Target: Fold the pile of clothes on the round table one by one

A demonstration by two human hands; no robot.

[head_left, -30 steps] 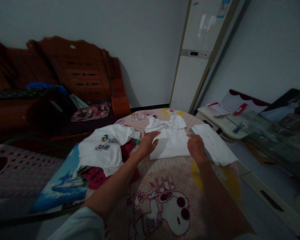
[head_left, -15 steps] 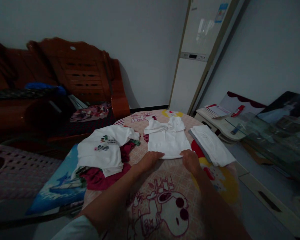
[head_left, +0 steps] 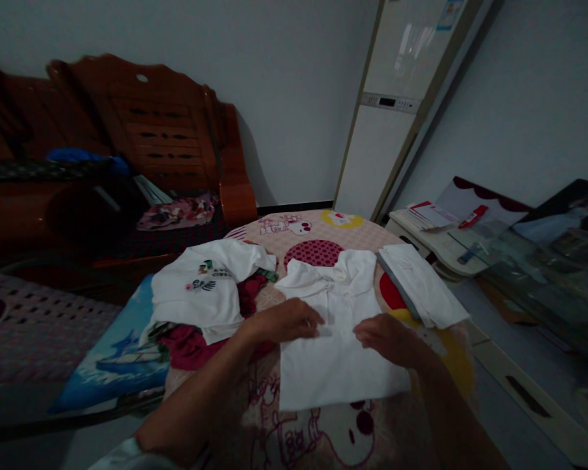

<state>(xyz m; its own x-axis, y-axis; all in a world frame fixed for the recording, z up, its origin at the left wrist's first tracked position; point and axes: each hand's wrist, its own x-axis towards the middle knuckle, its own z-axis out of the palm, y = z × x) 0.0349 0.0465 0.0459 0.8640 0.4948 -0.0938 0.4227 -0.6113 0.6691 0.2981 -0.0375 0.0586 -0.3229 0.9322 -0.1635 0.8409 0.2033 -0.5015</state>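
Note:
A white collared shirt (head_left: pixel 338 352) lies flat and lengthwise on the round table, its collar pointing away from me. My left hand (head_left: pixel 287 321) rests on its left side near the middle, fingers curled down onto the cloth. My right hand (head_left: pixel 387 337) presses on the right side at the same height, fingers bent. Whether either hand pinches the fabric is unclear. A pink cartoon-print tablecloth (head_left: pixel 318 245) covers the table.
A pile of clothes, white printed shirt (head_left: pixel 203 287) over red cloth (head_left: pixel 191 346), lies left of the shirt. A folded white stack (head_left: pixel 419 284) sits at the right. Behind are a wooden sofa (head_left: pixel 142 130), a tall white appliance (head_left: pixel 396 111) and a glass-topped cabinet (head_left: pixel 514 254).
The shirt, earlier folded short near the far side, now lies stretched out toward me. Both hands moved from its near edge to its middle.

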